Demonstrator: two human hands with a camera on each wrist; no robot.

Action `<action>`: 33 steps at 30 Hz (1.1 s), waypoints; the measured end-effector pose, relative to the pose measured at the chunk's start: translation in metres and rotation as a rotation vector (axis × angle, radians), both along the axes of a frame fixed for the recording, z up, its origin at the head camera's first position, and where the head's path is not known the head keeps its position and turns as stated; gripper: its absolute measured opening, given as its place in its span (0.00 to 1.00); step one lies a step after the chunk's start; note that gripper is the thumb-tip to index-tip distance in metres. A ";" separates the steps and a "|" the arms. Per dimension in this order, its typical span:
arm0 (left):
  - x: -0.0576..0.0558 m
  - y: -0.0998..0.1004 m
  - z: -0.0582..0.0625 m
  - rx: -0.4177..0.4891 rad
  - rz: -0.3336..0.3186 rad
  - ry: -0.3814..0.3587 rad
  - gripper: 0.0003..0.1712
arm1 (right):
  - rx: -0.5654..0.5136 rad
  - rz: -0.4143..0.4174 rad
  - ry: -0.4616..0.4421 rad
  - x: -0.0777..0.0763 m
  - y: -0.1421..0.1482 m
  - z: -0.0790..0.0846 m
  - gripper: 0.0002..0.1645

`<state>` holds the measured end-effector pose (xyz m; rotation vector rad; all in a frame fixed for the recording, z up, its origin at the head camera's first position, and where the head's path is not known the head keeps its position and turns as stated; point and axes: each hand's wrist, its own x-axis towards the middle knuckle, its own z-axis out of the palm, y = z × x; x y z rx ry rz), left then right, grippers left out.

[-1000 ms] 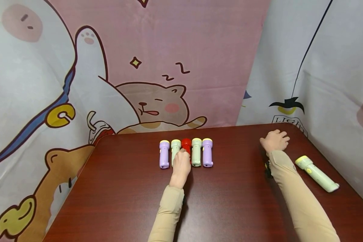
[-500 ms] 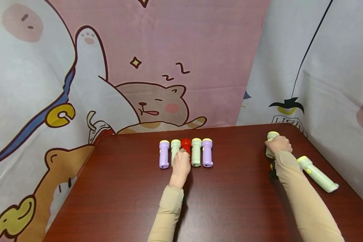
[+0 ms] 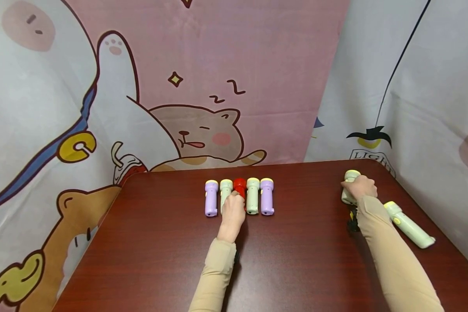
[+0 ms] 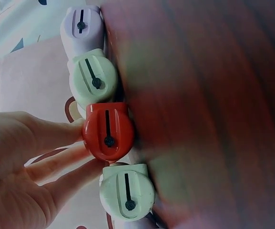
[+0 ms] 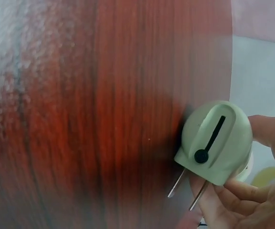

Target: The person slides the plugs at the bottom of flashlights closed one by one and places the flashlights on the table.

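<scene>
My left hand (image 3: pixel 233 211) holds the red flashlight (image 3: pixel 239 185) between thumb and fingers, in the middle of a row on the table. In the left wrist view the end of the red flashlight (image 4: pixel 108 131) faces the camera, thumb on one side, fingers on the other. At the far right my right hand (image 3: pixel 360 187) grips a pale green flashlight (image 3: pixel 350 177) with a yellow rim. Two thin metal prongs (image 5: pixel 176 183) stick out of the end of that green flashlight (image 5: pixel 216 143) in the right wrist view. Its body is partly hidden behind the fingers.
Beside the red one lie a green flashlight (image 3: pixel 226 187) and another green flashlight (image 3: pixel 252 195). A purple flashlight (image 3: pixel 211 199) and a second purple flashlight (image 3: pixel 267 197) end the row. One more green flashlight (image 3: pixel 409 225) lies slanted by the right forearm. Printed cloth (image 3: pixel 281 86) hangs behind the brown table (image 3: pixel 288 268).
One second ago the right hand had its fingers spread at the far right; it then closed round the green flashlight, which came into view. The left hand stays on the red flashlight.
</scene>
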<state>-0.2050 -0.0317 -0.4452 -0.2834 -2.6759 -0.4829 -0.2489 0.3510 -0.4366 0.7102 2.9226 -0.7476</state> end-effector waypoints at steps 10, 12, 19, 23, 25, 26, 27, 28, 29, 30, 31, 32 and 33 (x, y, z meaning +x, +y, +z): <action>-0.001 -0.001 -0.001 -0.009 -0.017 0.050 0.04 | -0.023 -0.038 0.062 0.000 -0.010 0.004 0.41; 0.000 -0.001 -0.001 -0.006 -0.021 0.065 0.04 | -0.025 -0.034 0.092 0.000 -0.016 0.006 0.41; 0.000 -0.001 -0.003 0.004 -0.022 0.067 0.02 | -0.036 -0.009 0.185 -0.001 -0.042 0.015 0.40; 0.000 -0.001 -0.003 0.016 -0.019 0.071 0.02 | -0.047 0.027 0.242 0.003 -0.060 0.024 0.40; 0.001 0.000 -0.003 0.019 -0.012 0.075 0.02 | -0.049 0.043 0.264 0.005 -0.070 0.029 0.39; 0.001 0.000 -0.003 0.020 -0.007 0.072 0.02 | -0.055 0.047 0.271 0.006 -0.075 0.031 0.39; 0.001 0.001 -0.002 0.019 0.000 0.068 0.02 | -0.057 0.051 0.277 0.006 -0.079 0.033 0.39; 0.002 0.001 -0.002 0.019 0.006 0.063 0.03 | -0.060 0.054 0.283 0.007 -0.084 0.034 0.39; 0.002 0.002 -0.002 0.018 0.010 0.062 0.03 | -0.060 0.060 0.290 0.007 -0.088 0.036 0.39; 0.002 0.002 -0.002 0.018 0.014 0.059 0.03 | -0.061 0.066 0.298 0.008 -0.092 0.037 0.38; 0.003 0.002 -0.001 0.019 0.018 0.054 0.04 | -0.067 0.074 0.306 0.009 -0.096 0.039 0.38; 0.003 0.003 -0.001 0.018 0.020 0.049 0.04 | -0.071 0.081 0.317 0.010 -0.100 0.040 0.37; 0.004 0.003 0.000 0.018 0.023 0.045 0.04 | -0.073 0.089 0.328 0.011 -0.104 0.041 0.37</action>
